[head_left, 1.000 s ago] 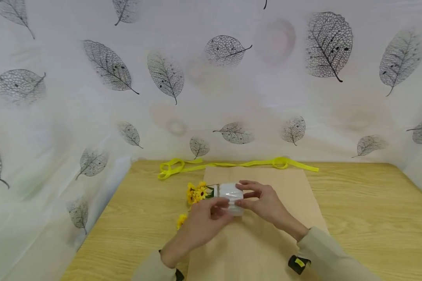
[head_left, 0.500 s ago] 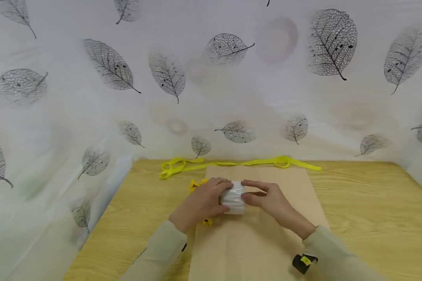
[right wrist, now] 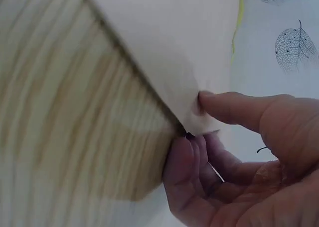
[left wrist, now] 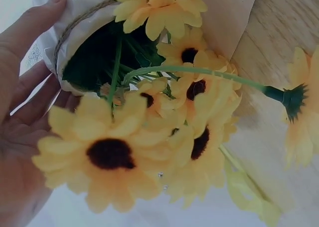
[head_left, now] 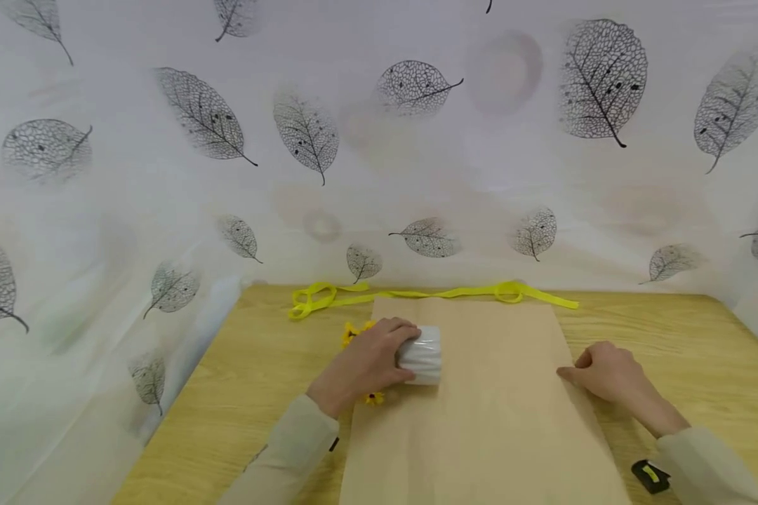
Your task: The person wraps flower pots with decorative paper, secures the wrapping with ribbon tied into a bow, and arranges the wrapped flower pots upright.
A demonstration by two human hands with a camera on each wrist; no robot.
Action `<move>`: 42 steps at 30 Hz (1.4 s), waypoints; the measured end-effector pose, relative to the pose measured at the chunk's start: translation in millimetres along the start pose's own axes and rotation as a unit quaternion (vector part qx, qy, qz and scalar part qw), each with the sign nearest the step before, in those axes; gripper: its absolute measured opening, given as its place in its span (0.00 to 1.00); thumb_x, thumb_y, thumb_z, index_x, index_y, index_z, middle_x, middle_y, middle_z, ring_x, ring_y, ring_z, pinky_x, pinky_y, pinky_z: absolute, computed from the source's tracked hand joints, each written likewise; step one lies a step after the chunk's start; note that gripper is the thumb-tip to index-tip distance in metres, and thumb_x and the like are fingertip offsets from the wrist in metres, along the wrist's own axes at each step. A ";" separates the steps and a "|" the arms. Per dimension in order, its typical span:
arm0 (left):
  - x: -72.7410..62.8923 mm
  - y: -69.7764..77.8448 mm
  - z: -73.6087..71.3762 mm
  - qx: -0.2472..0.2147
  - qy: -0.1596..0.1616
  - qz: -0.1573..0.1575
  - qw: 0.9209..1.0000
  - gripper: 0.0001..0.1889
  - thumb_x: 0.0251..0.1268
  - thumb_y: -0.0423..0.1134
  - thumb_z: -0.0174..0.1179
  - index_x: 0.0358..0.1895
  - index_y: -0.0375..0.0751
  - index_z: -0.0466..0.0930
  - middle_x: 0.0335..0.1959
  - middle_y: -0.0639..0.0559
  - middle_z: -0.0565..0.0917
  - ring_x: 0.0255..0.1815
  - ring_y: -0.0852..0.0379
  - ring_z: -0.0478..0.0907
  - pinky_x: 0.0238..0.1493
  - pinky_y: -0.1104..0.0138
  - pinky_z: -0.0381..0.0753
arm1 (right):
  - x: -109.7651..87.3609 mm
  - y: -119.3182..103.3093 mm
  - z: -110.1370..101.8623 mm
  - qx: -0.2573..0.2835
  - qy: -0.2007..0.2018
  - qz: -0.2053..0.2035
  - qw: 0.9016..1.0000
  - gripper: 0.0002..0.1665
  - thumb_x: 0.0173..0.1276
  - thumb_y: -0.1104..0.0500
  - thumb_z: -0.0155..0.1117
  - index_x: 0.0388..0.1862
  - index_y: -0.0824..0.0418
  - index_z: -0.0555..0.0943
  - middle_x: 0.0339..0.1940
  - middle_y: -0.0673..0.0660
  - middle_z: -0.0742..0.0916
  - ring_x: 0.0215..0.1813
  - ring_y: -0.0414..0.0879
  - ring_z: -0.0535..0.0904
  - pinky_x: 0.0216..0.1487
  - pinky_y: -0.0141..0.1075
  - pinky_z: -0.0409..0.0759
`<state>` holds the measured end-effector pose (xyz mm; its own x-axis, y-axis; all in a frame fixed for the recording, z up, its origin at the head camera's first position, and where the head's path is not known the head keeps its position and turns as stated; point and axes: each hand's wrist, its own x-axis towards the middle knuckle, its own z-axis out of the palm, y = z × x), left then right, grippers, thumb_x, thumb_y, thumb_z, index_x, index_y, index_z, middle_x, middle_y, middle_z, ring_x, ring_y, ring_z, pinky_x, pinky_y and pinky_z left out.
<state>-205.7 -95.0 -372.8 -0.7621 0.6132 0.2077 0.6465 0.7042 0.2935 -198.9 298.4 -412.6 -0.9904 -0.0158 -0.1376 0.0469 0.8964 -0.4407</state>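
Observation:
A white vase [head_left: 424,356] with a ribbed side lies tipped over on a sheet of tan wrapping paper [head_left: 493,435]. My left hand [head_left: 368,365] grips it round the neck end, fingers over the far side and thumb on the near side. Yellow daisy-like flowers [left wrist: 110,155] with dark centres spill from its mouth toward the left, and twine [left wrist: 82,20] circles the neck in the left wrist view. At the paper's right edge, my right hand [head_left: 613,375] pinches the sheet. In the right wrist view its thumb [right wrist: 234,107] presses on top, with fingertips under the edge.
A loose yellow ribbon [head_left: 442,293] with looped ends stretches along the back of the wooden table [head_left: 682,351]. Behind it hangs a white curtain [head_left: 379,161] printed with dark leaf shapes, which also runs down the left side.
My left hand moved from the vase's near side to grip over its neck, covering many flowers. My right hand left the vase's base and went right to the paper's edge, now pinching it.

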 end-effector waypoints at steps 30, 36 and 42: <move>9.5 -8.5 6.3 -0.015 0.009 0.027 0.999 0.33 0.60 0.45 0.75 0.67 0.39 0.76 0.67 0.46 0.78 0.62 0.50 0.79 0.65 0.60 0.81 | -9.2 6.4 -27.0 0.269 0.002 0.057 0.962 0.41 0.77 0.43 0.61 0.67 0.80 0.70 0.35 0.43 0.87 0.34 0.34 0.85 0.38 0.33 0.87; 8.9 -9.3 8.7 -0.020 0.009 0.020 1.000 0.33 0.60 0.45 0.75 0.67 0.39 0.76 0.66 0.47 0.78 0.61 0.51 0.79 0.64 0.60 0.81 | -12.0 -10.6 -37.5 0.387 -0.004 0.020 0.922 0.26 0.78 0.46 0.61 0.61 0.64 0.80 0.36 0.35 0.86 0.36 0.32 0.84 0.40 0.31 0.87; 8.3 -10.9 9.2 -0.026 0.015 0.023 0.999 0.32 0.59 0.45 0.76 0.67 0.40 0.77 0.65 0.47 0.78 0.59 0.51 0.79 0.63 0.60 0.82 | -10.5 -63.9 -55.4 0.534 -0.012 -0.047 0.844 0.06 0.76 0.54 0.64 0.42 0.48 0.87 0.39 0.40 0.88 0.36 0.33 0.83 0.35 0.27 0.84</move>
<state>-218.8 -94.3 -382.8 -0.7328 0.6326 0.2507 0.6790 0.6557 0.3302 -198.7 265.8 -333.9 -0.9940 -0.0848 -0.0691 0.0709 -0.0189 -0.9973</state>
